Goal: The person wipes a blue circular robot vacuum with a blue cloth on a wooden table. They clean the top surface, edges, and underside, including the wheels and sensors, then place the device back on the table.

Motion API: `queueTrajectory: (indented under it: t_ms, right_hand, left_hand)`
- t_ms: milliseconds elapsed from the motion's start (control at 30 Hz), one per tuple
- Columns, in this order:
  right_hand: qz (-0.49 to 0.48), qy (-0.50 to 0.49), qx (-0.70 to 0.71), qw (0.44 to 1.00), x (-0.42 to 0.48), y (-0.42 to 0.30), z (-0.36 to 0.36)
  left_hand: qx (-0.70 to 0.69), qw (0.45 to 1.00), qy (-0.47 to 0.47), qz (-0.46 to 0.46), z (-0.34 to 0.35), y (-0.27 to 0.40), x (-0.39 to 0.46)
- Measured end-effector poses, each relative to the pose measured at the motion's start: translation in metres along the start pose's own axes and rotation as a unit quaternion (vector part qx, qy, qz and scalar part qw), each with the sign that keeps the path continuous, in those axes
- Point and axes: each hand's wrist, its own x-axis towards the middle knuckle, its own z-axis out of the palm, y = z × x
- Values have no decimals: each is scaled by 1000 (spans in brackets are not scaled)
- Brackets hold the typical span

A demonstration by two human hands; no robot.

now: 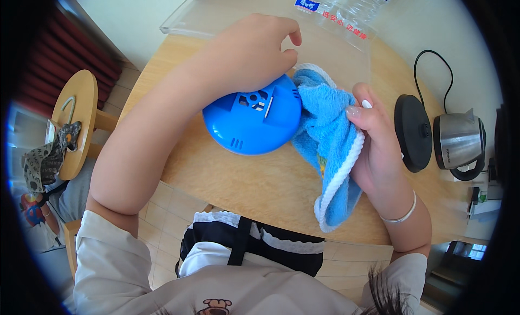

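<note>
A round blue plastic housing (260, 124) with vent slots and a grille lies before me, partly covered by my left forearm. My left hand (264, 47) hovers over its far edge, thumb and index finger curled but apart, with nothing visible between them. The other fingers of that hand are hidden. In my right hand (373, 140) is a blue terry towel (325, 116) with a white edging, pinched between thumb and fingers. The towel hangs in folds against the right side of the housing, and its lower corner droops towards the table's front edge.
The wooden table (227, 185) carries a clear plastic package (341, 14) at the far side. At right stand a steel electric kettle (459, 140) and its black base (413, 132), with a cord (434, 51). A wooden stool (83, 120) holds a patterned cloth (44, 160). Another person's hand (50, 217) shows at far left.
</note>
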Motion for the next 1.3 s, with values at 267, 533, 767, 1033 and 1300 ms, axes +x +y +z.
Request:
queueTrajectory:
  t_ms: [267, 533, 767, 1033, 1300]
  right_hand:
    - [-33, 31, -18, 999, -2, 4, 6]
    - [-130, 92, -53, 986, -5, 7, 11]
    - [-119, 79, -69, 987, -3, 7, 12]
    - [-145, 90, -86, 982, -4, 5, 12]
    - [-156, 105, -80, 979, -2, 6, 7]
  left_hand:
    - [-40, 996, -74, 40, -6, 5, 1]
    - [-67, 987, -102, 103, -4, 6, 3]
    - [-47, 991, -96, 85, -5, 2, 4]
    - [-72, 990, -120, -12, -32, 1, 4]
    - [-2, 990, -137, -20, -37, 2, 6]
